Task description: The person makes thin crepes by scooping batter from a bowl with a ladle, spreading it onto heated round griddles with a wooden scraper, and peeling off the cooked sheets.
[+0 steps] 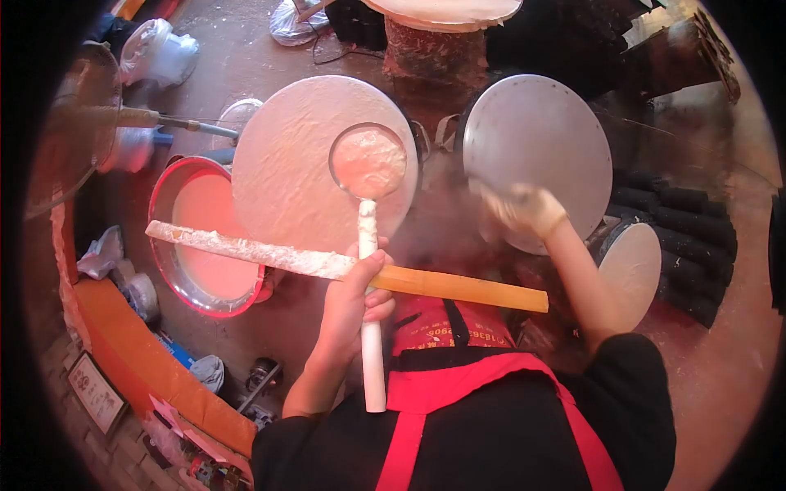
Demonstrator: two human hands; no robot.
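My left hand (360,295) is closed around two things at once. One is a ladle (372,344) with a white handle, its round bowl full of pale batter (370,162) over the left griddle. The other is a long bamboo strip (458,288), crossing the handle, its left half caked with batter. The left round griddle (286,155) carries a spread layer of pale batter. Over the lower left part of the bare grey right griddle (544,147) is my right hand (528,211). Motion smears its fingers, so whether it holds anything is unclear.
A red-rimmed basin (160,270) of batter stands left of the left griddle. A fan (82,123) is at the far left. Another pale round surface (634,270) sits at the right, beside dark stacked pieces (688,245). A round-topped stand (438,41) is at the back.
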